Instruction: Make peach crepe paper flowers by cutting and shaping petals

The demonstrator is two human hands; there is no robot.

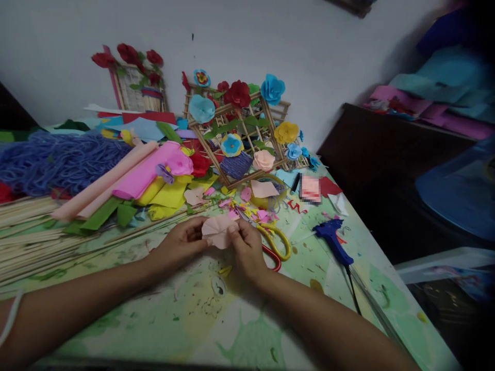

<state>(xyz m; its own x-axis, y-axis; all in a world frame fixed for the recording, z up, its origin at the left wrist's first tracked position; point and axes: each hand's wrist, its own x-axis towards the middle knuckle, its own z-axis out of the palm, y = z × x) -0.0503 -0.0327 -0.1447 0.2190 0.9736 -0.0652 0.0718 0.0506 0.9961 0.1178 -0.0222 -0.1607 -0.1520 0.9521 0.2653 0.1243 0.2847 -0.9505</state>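
The pale pink paper piece (218,230), rounded and lightly creased, is between your hands, held just above the worktop (174,319) near its middle. Your left hand (184,239) has its grip closed on the left edge; your right hand (249,250) pinches the right side, thumb on top. Paper this thin probably tears or takes a stray crease if the two hands pull apart unevenly or the right thumb presses too hard.

Just beside your right hand lie the scissors (286,241), one handle yellow and one red, with the blades among the paper scraps (263,215). A sideways sweep of that hand could catch the handles or drag scraps along.

Farther right, the blue glue gun (334,242) lies on its side, its cord running towards your right forearm. You can't tell whether it is hot; if it is, an elbow snagging the cord could swing the nozzle onto paper or skin.

Beyond the scraps, the stick frame (207,148) leans at a tilt with paper flowers on it; a knock could tip it. The blue yarn (58,159) and crepe rolls (143,172) lie to the left.
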